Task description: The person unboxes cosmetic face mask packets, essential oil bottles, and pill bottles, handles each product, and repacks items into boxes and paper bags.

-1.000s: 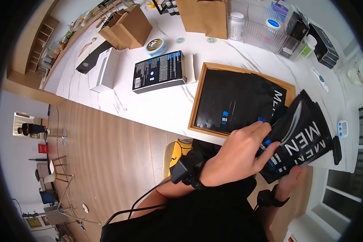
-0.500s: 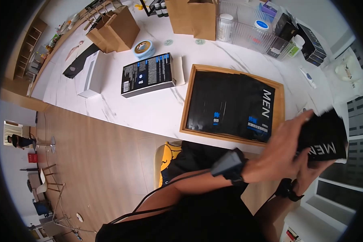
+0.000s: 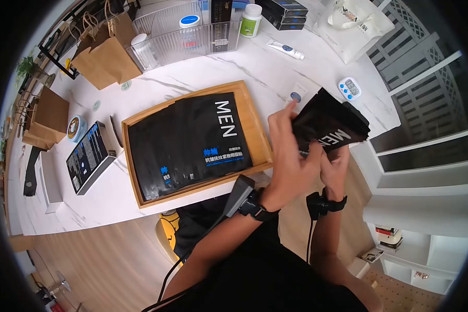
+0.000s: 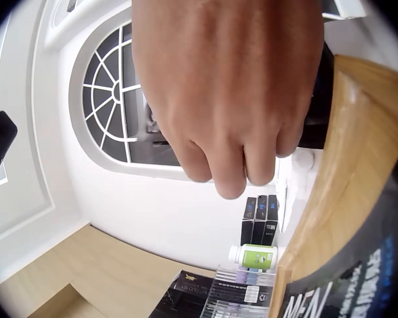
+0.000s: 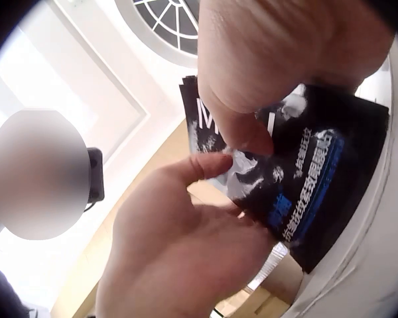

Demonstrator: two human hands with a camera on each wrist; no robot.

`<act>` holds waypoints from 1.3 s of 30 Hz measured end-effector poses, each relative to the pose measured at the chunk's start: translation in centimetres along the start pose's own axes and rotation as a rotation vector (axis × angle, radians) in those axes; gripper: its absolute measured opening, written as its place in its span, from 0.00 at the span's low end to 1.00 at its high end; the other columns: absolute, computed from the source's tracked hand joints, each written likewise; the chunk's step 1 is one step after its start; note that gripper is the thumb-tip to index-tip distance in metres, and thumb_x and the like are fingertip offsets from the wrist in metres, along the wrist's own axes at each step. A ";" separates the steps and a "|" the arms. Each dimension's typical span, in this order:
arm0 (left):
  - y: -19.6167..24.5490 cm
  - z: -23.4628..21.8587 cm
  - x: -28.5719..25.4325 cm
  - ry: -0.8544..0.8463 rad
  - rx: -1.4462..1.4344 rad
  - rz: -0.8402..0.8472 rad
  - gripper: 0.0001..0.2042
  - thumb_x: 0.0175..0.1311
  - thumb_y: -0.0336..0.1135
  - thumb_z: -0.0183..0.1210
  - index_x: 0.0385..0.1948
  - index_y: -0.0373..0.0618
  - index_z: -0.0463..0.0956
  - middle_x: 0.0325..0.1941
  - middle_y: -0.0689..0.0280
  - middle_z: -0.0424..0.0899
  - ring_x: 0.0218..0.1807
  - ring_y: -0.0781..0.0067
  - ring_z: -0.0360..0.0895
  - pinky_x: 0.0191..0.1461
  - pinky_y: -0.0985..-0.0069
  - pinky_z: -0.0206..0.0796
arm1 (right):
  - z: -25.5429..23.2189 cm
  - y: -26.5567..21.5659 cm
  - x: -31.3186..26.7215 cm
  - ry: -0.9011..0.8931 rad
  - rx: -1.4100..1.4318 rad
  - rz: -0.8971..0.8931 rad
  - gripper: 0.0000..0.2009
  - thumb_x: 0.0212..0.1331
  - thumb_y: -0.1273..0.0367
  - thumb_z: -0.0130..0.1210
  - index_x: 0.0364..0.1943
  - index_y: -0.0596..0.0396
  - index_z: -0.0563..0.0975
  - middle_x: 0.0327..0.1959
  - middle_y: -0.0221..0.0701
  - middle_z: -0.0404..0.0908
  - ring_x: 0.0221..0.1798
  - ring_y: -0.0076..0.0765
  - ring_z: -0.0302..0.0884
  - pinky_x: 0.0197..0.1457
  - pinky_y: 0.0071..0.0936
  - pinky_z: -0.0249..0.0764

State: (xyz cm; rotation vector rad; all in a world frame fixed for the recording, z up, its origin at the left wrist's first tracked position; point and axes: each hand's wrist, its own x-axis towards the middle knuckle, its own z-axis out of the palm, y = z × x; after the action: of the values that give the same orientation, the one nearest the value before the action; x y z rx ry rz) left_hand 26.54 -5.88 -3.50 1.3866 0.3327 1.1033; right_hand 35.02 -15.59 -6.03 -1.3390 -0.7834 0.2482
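Right of the wooden tray (image 3: 257,140), both hands grip a bundle of black sachets (image 3: 325,117) marked MEN, raised and tilted. My left hand (image 3: 286,156) holds its near left side, the thumb pressed on the printed face in the right wrist view. In the left wrist view the back of this hand (image 4: 229,93) shows, fingers bent. Supporting the bundle from below is my right hand (image 3: 335,169), its thumb at the sachets' edge in the right wrist view. More black sachets (image 3: 192,140) lie overlapped in the tray, the top one reading MEN.
Left of the tray stands a black box (image 3: 91,158), near a blue round tub (image 3: 76,128). Behind are paper bags (image 3: 106,52), a clear organizer (image 3: 164,39) and a green-labelled bottle (image 3: 250,22). A white tube (image 3: 286,50) and a small timer (image 3: 349,88) lie at the right.
The head view has swung right. The sachets, earlier fanned out over the tray's right edge, have been lifted away and gathered into a bundle between both hands.
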 end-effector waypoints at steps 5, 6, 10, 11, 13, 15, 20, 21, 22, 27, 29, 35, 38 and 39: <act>0.0 0.1 0.5 -0.050 0.129 0.162 0.29 0.53 0.20 0.52 0.62 0.31 0.59 0.56 0.51 0.63 0.59 0.56 0.64 0.66 0.67 0.57 | -0.8 1.2 0.7 0.015 -0.035 -0.055 0.27 0.56 0.82 0.60 0.62 0.62 0.67 0.55 0.35 0.77 0.55 0.30 0.76 0.60 0.29 0.73; -0.1 0.1 0.3 -0.081 0.078 0.115 0.30 0.53 0.21 0.52 0.63 0.31 0.58 0.57 0.51 0.64 0.60 0.55 0.64 0.67 0.66 0.57 | -0.5 1.2 0.7 0.039 0.063 -0.098 0.27 0.57 0.80 0.60 0.62 0.62 0.67 0.55 0.35 0.77 0.55 0.30 0.76 0.59 0.29 0.73; -1.9 1.1 -0.8 -0.018 0.061 -0.138 0.38 0.51 0.31 0.60 0.66 0.29 0.53 0.61 0.41 0.62 0.64 0.37 0.60 0.74 0.46 0.44 | -3.1 4.3 -0.7 0.046 -0.142 -0.008 0.26 0.58 0.82 0.60 0.62 0.64 0.66 0.56 0.36 0.77 0.55 0.32 0.76 0.61 0.31 0.73; -1.0 1.2 -0.8 -0.053 0.133 -0.061 0.43 0.51 0.36 0.64 0.68 0.29 0.51 0.64 0.39 0.61 0.67 0.34 0.57 0.77 0.46 0.37 | -2.8 3.5 -0.3 -0.021 -0.086 -0.001 0.26 0.58 0.82 0.60 0.62 0.64 0.66 0.56 0.36 0.77 0.55 0.32 0.76 0.61 0.31 0.73; -0.9 0.9 -1.6 -0.140 0.167 -0.075 0.50 0.53 0.44 0.67 0.71 0.29 0.42 0.73 0.34 0.49 0.76 0.31 0.43 0.80 0.47 0.27 | -1.6 1.3 0.4 -0.014 -0.010 0.130 0.20 0.60 0.71 0.64 0.53 0.69 0.74 0.45 0.46 0.82 0.44 0.37 0.82 0.50 0.30 0.80; 1.2 -0.7 -1.6 -0.233 0.174 -0.136 0.51 0.59 0.42 0.63 0.73 0.27 0.34 0.76 0.29 0.39 0.79 0.30 0.33 0.80 0.50 0.27 | 0.0 0.1 -0.4 0.116 -0.004 0.183 0.28 0.58 0.64 0.70 0.57 0.71 0.73 0.45 0.55 0.83 0.42 0.41 0.85 0.45 0.32 0.83; 11.2 -16.2 1.7 -0.479 0.510 0.159 0.29 0.59 0.29 0.61 0.65 0.35 0.66 0.68 0.45 0.66 0.70 0.44 0.64 0.72 0.58 0.57 | -2.8 4.3 0.2 0.166 -0.205 0.072 0.19 0.64 0.72 0.64 0.55 0.67 0.73 0.51 0.38 0.82 0.50 0.28 0.78 0.57 0.24 0.75; 13.1 -20.1 3.1 -0.501 0.688 0.199 0.25 0.57 0.27 0.62 0.60 0.37 0.73 0.64 0.49 0.73 0.66 0.48 0.71 0.68 0.60 0.62 | -2.7 4.6 0.1 0.206 -0.218 0.039 0.19 0.64 0.71 0.64 0.54 0.68 0.74 0.51 0.38 0.82 0.49 0.28 0.78 0.56 0.24 0.75; 14.2 -23.4 4.5 -0.424 0.774 0.200 0.21 0.56 0.27 0.62 0.55 0.37 0.77 0.57 0.52 0.79 0.61 0.49 0.75 0.65 0.62 0.65 | -2.7 4.7 0.0 0.244 -0.235 0.006 0.19 0.64 0.70 0.64 0.54 0.68 0.74 0.51 0.38 0.81 0.49 0.27 0.78 0.56 0.24 0.75; 14.0 -37.9 7.6 -0.333 1.607 0.151 0.41 0.52 0.52 0.71 0.66 0.42 0.65 0.67 0.49 0.69 0.68 0.44 0.66 0.71 0.56 0.59 | -2.6 4.4 0.1 0.298 -0.194 0.089 0.21 0.62 0.68 0.66 0.54 0.68 0.74 0.52 0.38 0.81 0.49 0.28 0.78 0.56 0.25 0.74; 13.4 -40.1 7.8 -0.433 1.773 0.155 0.50 0.45 0.57 0.74 0.70 0.45 0.59 0.67 0.48 0.68 0.69 0.42 0.64 0.72 0.55 0.57 | -2.2 3.9 0.2 0.331 -0.167 0.086 0.22 0.62 0.67 0.66 0.54 0.68 0.73 0.52 0.38 0.80 0.49 0.28 0.78 0.57 0.25 0.74; 14.9 -38.4 7.4 -0.549 1.511 -0.207 0.48 0.39 0.52 0.76 0.67 0.50 0.62 0.63 0.49 0.69 0.65 0.41 0.68 0.69 0.55 0.60 | -2.8 3.8 -0.1 0.369 -0.141 0.140 0.24 0.63 0.66 0.66 0.57 0.67 0.71 0.53 0.38 0.79 0.51 0.28 0.77 0.58 0.28 0.74; 16.9 -36.8 5.5 -0.445 1.540 -0.028 0.44 0.39 0.51 0.75 0.63 0.54 0.65 0.59 0.49 0.68 0.60 0.41 0.71 0.62 0.54 0.67 | -0.3 1.0 -0.6 0.342 0.304 0.063 0.20 0.69 0.70 0.56 0.62 0.61 0.70 0.59 0.40 0.77 0.58 0.36 0.77 0.63 0.39 0.76; 17.7 -36.1 4.5 -0.386 1.541 0.017 0.42 0.39 0.52 0.75 0.62 0.56 0.66 0.57 0.49 0.68 0.58 0.41 0.73 0.58 0.54 0.70 | 1.4 -0.2 -1.1 0.337 0.307 0.073 0.20 0.69 0.70 0.56 0.62 0.61 0.70 0.59 0.40 0.77 0.58 0.36 0.77 0.63 0.39 0.76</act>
State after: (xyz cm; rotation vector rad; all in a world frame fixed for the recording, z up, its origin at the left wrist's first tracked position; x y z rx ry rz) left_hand -6.01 16.25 5.67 2.8707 0.9860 0.4181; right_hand 33.31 -15.22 -6.18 -1.0811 -0.3944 0.1849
